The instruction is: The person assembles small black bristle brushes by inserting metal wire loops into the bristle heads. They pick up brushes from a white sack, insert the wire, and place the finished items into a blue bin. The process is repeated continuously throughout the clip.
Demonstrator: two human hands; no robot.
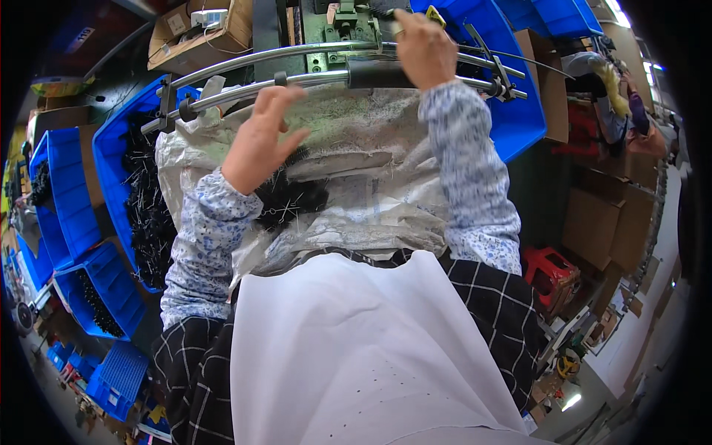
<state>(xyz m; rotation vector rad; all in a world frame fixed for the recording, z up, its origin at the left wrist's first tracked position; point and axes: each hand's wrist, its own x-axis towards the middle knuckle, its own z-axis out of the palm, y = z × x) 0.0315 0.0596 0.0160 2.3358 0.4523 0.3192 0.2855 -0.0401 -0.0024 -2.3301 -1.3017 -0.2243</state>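
My left hand (263,137) is held over the sack cloth with its fingers spread and nothing visible in it. Below it, a pile of black bristly pieces with thin metal wires (293,202) lies on the whitish woven sack (386,174) across my lap. My right hand (426,52) is up beside the metal fixture (343,26) of a green machine, its fingers curled together. A dark bristly piece (383,12) shows near its fingertips; whether the hand grips it is unclear.
Two curved chrome bars (311,78) with a dark sleeve run across in front of me. A blue bin (111,156) of black wired pieces stands at left, another blue bin (519,111) at right. A cardboard box (174,55) sits upper left. Someone (630,111) works at far right.
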